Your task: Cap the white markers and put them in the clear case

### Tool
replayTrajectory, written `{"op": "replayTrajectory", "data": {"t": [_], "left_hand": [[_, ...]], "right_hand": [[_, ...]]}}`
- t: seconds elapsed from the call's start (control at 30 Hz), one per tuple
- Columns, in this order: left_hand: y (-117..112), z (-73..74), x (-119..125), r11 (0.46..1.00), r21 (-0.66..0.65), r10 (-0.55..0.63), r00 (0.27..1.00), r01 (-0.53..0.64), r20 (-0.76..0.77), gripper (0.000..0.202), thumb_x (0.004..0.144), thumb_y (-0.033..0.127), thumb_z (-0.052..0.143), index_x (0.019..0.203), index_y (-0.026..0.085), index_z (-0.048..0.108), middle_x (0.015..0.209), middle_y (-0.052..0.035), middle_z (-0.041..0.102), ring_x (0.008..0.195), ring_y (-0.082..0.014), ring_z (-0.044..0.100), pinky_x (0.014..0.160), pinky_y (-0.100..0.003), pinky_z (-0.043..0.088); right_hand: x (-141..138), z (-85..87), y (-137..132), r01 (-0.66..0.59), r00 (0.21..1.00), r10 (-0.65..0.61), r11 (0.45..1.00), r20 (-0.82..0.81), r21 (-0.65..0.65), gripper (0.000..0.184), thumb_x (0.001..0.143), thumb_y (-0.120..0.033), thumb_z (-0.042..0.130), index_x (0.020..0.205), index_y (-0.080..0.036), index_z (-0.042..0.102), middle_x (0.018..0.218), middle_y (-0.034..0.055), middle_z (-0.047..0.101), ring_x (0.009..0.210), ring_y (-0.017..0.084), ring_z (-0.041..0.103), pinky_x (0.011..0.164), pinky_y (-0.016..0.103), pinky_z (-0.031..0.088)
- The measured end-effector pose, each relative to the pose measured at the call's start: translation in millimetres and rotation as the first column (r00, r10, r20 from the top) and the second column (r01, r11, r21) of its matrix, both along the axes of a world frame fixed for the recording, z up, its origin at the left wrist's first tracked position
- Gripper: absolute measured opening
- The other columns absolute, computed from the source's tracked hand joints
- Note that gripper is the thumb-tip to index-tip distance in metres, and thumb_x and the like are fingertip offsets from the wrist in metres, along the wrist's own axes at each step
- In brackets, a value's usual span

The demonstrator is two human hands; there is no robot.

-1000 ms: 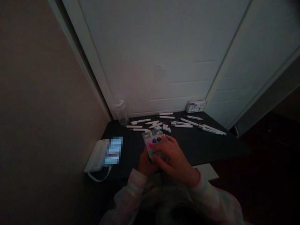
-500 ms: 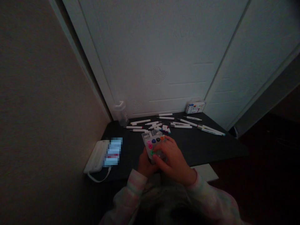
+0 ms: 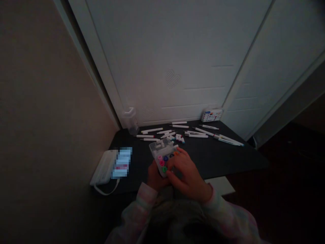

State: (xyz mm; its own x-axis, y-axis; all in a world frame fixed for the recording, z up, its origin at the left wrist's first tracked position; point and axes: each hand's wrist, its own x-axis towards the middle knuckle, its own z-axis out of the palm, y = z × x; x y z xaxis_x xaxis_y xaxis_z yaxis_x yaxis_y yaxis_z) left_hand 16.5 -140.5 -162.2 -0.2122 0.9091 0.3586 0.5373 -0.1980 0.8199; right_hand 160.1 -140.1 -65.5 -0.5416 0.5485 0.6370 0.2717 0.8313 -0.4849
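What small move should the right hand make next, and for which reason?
I think the right hand might gently press the green marker end to check it is seated: its fingers are right beside that end, and the left hand holds the clear plastic case.

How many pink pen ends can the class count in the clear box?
2 show: the farther pink end and the nearer pink end, both along the left side of the box. The right hand may hide more.
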Motion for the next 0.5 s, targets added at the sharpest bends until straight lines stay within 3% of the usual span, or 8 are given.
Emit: {"op": "replayTrajectory", "data": {"t": [0.17, 0.3, 0.4, 0.5], "left_hand": [[1, 6.8, 3, 0.997, 0.018, 0.075, 0.993, -0.077, 0.095, 0.045, 0.053, 0.039, 0.068, 0.091, 0.018, 0.054, 0.083, -0.0048, 0.066, 0.079, -0.0218, 0.063, 0.066, -0.031, 0.05], [2, 14.2, 6, 0.99, 0.043, 0.126, 0.973, -0.136, 0.193, 0.055, 0.053, 0.04, 0.069, 0.099, 0.017, 0.051, 0.088, -0.0062, 0.066, 0.079, -0.0223, 0.063, 0.065, -0.031, 0.051], [3, 15.3, 5, 0.985, 0.048, 0.146, 0.955, -0.163, 0.257, 0.057, 0.053, 0.039, 0.07, 0.101, 0.016, 0.05, 0.09, -0.0072, 0.066, 0.08, -0.0227, 0.063, 0.066, -0.033, 0.051], [5, 13.6, 4, 0.984, 0.044, 0.15, 0.944, -0.17, 0.292, 0.057, 0.053, 0.037, 0.07, 0.102, 0.015, 0.05, 0.094, -0.0077, 0.065, 0.083, -0.0229, 0.063, 0.069, -0.034, 0.052]], "right_hand": [[-9, 0.9, 21, -0.053, 0.998, 0.053, 0.999, -0.027, -0.003, 0.002, 0.077, -0.019, 0.049, 0.077, -0.019, 0.051, 0.075, 0.0013, 0.058, 0.079, 0.015, 0.053, 0.098, 0.043, 0.027], [-9, 8.3, 34, -0.114, 0.989, 0.11, 0.993, -0.103, -0.04, 0.005, 0.079, -0.016, 0.049, 0.081, -0.018, 0.053, 0.088, 0.0061, 0.059, 0.091, 0.017, 0.052, 0.088, 0.037, 0.039], [6, 22.6, 18, -0.094, 0.975, 0.086, 0.995, -0.207, -0.031, 0.01, 0.078, -0.013, 0.049, 0.084, -0.018, 0.054, 0.093, 0.0076, 0.057, 0.093, 0.017, 0.052, 0.083, 0.035, 0.043], [27, 38.9, -12, -0.177, 0.946, 0.179, 0.984, -0.269, 0.032, 0.021, 0.075, -0.011, 0.051, 0.092, -0.023, 0.056, 0.084, 0.0019, 0.059, 0.085, 0.017, 0.056, 0.093, 0.043, 0.036]]}}
